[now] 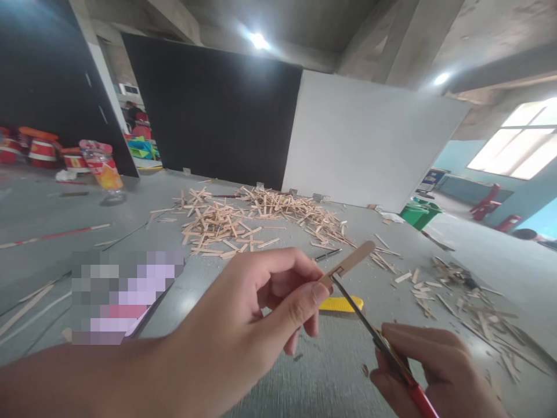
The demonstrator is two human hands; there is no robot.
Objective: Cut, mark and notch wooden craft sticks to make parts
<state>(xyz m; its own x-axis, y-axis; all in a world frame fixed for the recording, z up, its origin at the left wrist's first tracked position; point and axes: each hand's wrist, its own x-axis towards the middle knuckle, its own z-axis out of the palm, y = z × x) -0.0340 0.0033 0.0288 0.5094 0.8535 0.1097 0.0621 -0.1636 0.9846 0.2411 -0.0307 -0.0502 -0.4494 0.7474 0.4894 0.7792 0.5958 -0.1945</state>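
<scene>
My left hand pinches a flat wooden craft stick between thumb and fingers, its rounded end pointing up to the right. A small dark angular outline shows on the stick near my thumb. My right hand is closed around a slim tool with a thin metal shaft and a red rear end; its exact kind cannot be made out. The tool's tip touches the stick beside the outline. Under the hands lies a yellow object, partly hidden by my left fingers.
A heap of wooden craft sticks spreads across the grey table. Offcuts lie at the right. A pen rests behind the hands. A bottle stands at the left, and a green bin is beyond the white panel.
</scene>
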